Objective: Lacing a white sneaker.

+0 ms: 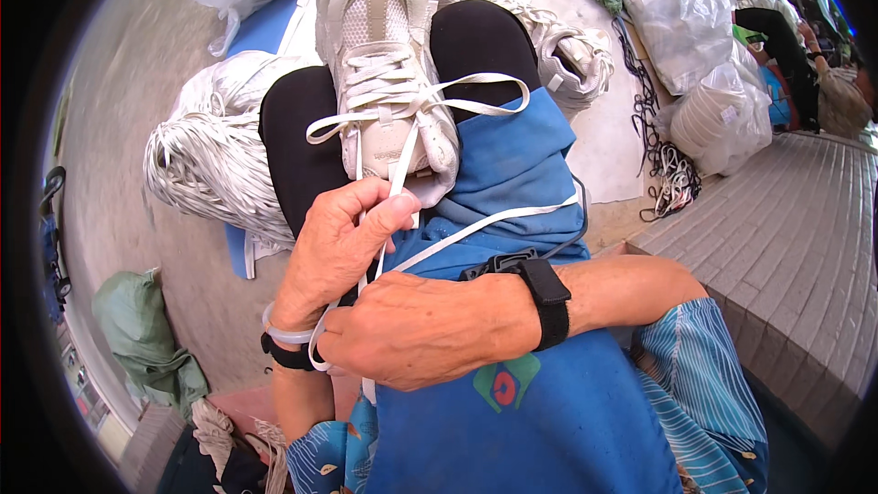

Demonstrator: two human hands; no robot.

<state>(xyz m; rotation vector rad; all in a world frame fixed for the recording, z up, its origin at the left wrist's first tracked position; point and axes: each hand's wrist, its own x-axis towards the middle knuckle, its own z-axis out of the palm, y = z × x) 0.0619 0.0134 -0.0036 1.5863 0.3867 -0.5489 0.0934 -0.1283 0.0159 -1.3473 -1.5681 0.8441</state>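
A beige sneaker point(384, 32) rests on my lap between my black-clad knees, its heel toward me. White shoelace point(380, 82) crosses its tongue, with a loose loop out to each side. Just below the heel opening, my left hand point(343, 233) pinches a hanging lace end between thumb and fingers. My right hand point(439, 329) lies across in front of it, closed, with a lace loop running into its curled fingers. The fingertips of the right hand are partly hidden. Another length of white lace runs from between the hands toward the right, over my blue apron point(512, 174).
A large bundle of white laces point(210, 165) lies left of my knee. More sneakers point(572, 59) sit on a white sheet ahead. Clear plastic bags point(681, 32), dark laces point(645, 119) and a slatted grey platform point(768, 229) are at right. A green sack point(142, 334) stands left.
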